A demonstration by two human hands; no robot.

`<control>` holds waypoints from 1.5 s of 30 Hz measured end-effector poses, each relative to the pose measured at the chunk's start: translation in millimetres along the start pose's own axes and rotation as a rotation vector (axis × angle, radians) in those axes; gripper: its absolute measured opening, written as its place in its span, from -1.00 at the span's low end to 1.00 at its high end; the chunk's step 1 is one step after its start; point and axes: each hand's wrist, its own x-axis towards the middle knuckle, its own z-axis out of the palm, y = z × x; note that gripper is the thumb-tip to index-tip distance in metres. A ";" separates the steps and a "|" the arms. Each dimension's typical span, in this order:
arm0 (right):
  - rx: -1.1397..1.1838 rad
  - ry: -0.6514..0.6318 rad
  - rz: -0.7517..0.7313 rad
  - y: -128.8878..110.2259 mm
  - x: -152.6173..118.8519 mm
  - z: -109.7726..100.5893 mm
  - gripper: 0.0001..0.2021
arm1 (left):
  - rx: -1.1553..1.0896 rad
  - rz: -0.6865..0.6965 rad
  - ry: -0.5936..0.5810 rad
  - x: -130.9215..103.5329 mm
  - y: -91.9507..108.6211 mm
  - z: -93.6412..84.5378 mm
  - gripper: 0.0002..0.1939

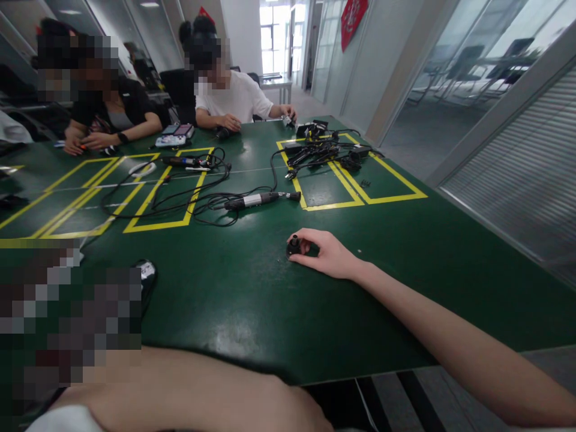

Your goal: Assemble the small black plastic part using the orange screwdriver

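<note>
A white sleeve (65, 421) leaves the left forearm (189, 390) bare.

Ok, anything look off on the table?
Mainly the black cable tangle: it sprawls across the yellow tape outlines beyond the right hand, which looks untidy. I see no obvious spill or damage.

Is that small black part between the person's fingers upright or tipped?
Upright: the right hand holds the small black part with its narrow end pointing up.

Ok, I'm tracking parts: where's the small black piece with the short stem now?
In the head view, the small black piece is just below the middle, at the fingertips of the right hand, nearer the wearer than the silver-and-black tool.
</note>
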 end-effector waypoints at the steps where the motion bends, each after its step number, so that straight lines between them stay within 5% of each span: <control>1: 0.000 0.001 0.001 0.4 0.2 0.2 -0.74 | -0.052 0.082 -0.060 4.1 -1.1 -6.3 -0.44; 5: 0.001 -0.001 0.007 1.9 0.7 1.2 -0.75 | -0.249 0.362 -0.273 23.2 -20.5 -54.5 -0.85; 7: 0.002 0.001 0.011 2.3 1.0 1.8 -0.75 | -0.655 0.605 -0.589 28.3 -40.6 -89.1 -0.84; 9: 0.007 0.009 0.014 2.1 1.4 2.1 -0.75 | -0.861 0.483 -0.449 25.3 -64.5 -123.1 -0.73; 12: 0.018 0.013 0.016 1.2 1.9 2.5 -0.75 | -0.694 0.316 -0.161 7.0 -98.8 -162.4 -0.72; 16: 0.015 0.007 0.016 1.2 1.9 2.9 -0.75 | -0.548 0.161 0.092 -22.9 -128.8 -189.1 -0.81; 21: 0.007 0.000 0.015 1.5 1.3 2.4 -0.74 | -0.576 0.081 0.231 -36.1 -139.3 -195.8 -0.78; 26: -0.005 0.001 0.024 0.4 1.5 1.2 -0.74 | -0.586 0.083 0.552 -25.2 -137.9 -193.1 -0.71; 34: -0.013 0.004 0.014 1.9 0.9 2.1 -0.74 | -0.766 0.052 0.815 -5.6 -133.0 -179.7 -0.57; 45: -0.017 0.007 0.014 2.6 0.4 2.0 -0.70 | -0.736 0.114 0.861 14.9 -131.4 -165.1 -0.65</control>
